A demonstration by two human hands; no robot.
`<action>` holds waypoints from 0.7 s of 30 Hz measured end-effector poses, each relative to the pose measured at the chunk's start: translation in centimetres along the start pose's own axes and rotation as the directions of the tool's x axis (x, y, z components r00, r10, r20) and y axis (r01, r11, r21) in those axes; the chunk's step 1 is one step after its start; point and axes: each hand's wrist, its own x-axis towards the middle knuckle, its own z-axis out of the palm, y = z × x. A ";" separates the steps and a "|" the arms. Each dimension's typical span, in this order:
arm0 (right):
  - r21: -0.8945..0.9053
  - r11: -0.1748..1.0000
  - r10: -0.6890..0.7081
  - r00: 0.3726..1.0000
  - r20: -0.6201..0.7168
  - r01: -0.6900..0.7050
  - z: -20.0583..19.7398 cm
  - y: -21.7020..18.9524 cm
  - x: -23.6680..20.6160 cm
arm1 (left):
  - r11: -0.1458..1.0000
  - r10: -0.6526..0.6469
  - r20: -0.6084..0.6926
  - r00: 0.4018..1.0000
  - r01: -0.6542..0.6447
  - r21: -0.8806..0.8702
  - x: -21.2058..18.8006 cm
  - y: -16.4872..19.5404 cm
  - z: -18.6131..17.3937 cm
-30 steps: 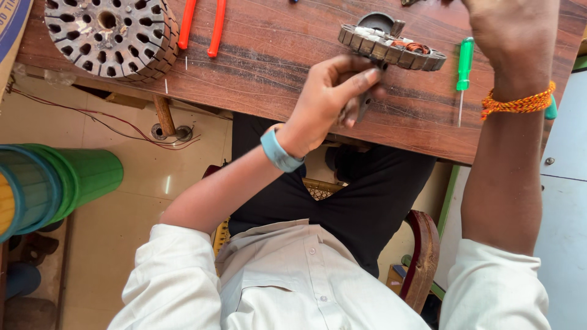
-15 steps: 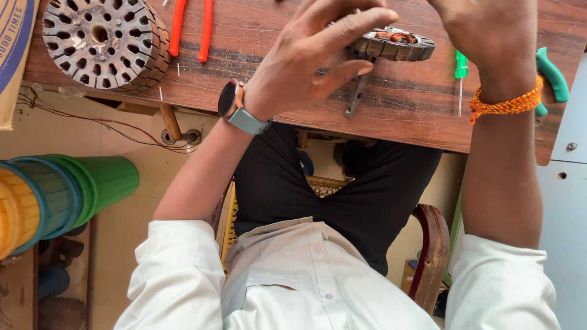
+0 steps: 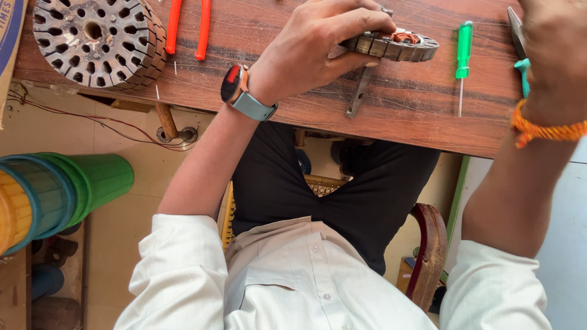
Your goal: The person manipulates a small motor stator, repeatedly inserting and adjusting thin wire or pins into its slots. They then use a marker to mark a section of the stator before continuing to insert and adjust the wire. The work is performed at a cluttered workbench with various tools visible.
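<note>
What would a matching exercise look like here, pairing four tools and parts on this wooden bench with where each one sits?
Things:
1. ring-shaped motor stator
2. green screwdriver
3. red-handled pliers
4. round slotted metal core

Places:
A. far left end of the bench
B. under the left hand
C. between the core and the left hand
D. lying between the stator and the right hand

Pairs: 1-B, 2-D, 3-C, 4-A

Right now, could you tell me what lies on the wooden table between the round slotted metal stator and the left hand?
In the head view, orange-handled pliers lie between the stator and the left hand.
</note>
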 end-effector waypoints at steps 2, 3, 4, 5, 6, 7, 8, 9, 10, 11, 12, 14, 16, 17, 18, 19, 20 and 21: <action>0.093 0.995 0.037 0.999 0.025 -0.040 -0.2 -2.0 -1.5 | 1.000 0.001 -0.002 1.000 -0.001 -0.001 0.1 0.0 -0.1; 0.121 0.991 0.044 0.998 0.042 -0.049 -0.3 -3.2 -2.2 | 1.000 0.002 -0.002 1.000 -0.002 -0.003 0.1 0.0 0.0; 0.130 0.990 0.040 0.997 0.067 -0.048 -0.4 -4.5 -3.0 | 1.000 0.008 0.002 1.000 -0.008 -0.002 0.2 0.0 0.0; 0.125 0.992 0.022 0.995 0.100 -0.034 -0.5 -5.8 -3.7 | 1.000 0.015 0.006 1.000 -0.015 -0.003 0.2 0.0 0.1; 0.121 0.993 0.004 0.992 0.130 -0.019 -0.6 -7.1 -4.3 | 1.000 0.022 0.011 1.000 -0.022 -0.006 0.3 0.0 0.1; 0.118 0.993 -0.014 0.988 0.157 -0.005 -0.6 -8.3 -4.9 | 1.000 0.016 0.017 1.000 -0.016 -0.003 0.3 0.1 0.2; 0.131 0.991 -0.009 0.986 0.166 -0.013 -0.4 -9.3 -5.3 | 1.000 0.009 0.023 1.000 -0.009 0.001 0.4 0.2 0.2; 0.133 0.991 -0.008 0.983 0.185 -0.017 0.0 -10.1 -5.7 | 1.000 -0.001 0.029 1.000 0.000 0.008 0.3 0.2 0.2; 0.143 0.989 -0.002 0.979 0.203 -0.028 0.6 -10.8 -6.1 | 1.000 0.004 0.024 1.000 -0.003 -0.007 0.2 0.3 0.0; 0.152 0.988 0.004 0.975 0.220 -0.039 1.2 -11.4 -6.5 | 1.000 0.009 0.018 1.000 -0.009 -0.020 0.1 0.4 -0.1; 0.164 0.983 0.042 0.974 0.224 -0.080 2.0 -11.7 -7.0 | 0.999 0.014 0.008 1.000 -0.014 -0.030 0.0 0.4 -0.4; 0.178 0.978 0.067 0.970 0.234 -0.111 3.4 -12.2 -7.9 | 0.997 0.003 0.024 1.000 -0.001 -0.078 -0.2 0.5 -0.9; 0.184 0.978 0.048 0.971 0.236 -0.093 4.8 -12.2 -8.9 | 0.993 -0.022 0.041 0.999 0.026 -0.111 -0.4 0.7 -1.3; 0.135 0.989 0.020 0.970 0.244 -0.054 5.5 -12.0 -9.3 | 0.992 -0.041 0.051 0.998 0.047 -0.120 -0.4 0.9 -1.6; 0.086 0.996 -0.005 0.968 0.249 -0.017 6.4 -11.8 -9.8 | 0.989 -0.058 0.064 0.996 0.066 -0.132 -0.3 1.0 -1.7; 0.036 0.999 -0.029 0.967 0.252 0.021 7.3 -11.4 -10.3 | 0.992 -0.039 0.049 0.998 0.045 -0.118 -0.2 1.2 -1.8; -0.009 0.999 -0.037 0.972 0.232 0.040 8.4 -11.0 -10.6 | 0.995 -0.021 0.034 0.999 0.024 -0.101 0.0 1.4 -2.0; -0.052 0.997 -0.045 0.976 0.214 0.057 9.5 -10.5 -11.0 | 0.997 -0.005 0.021 1.000 0.007 -0.082 0.1 1.7 -2.1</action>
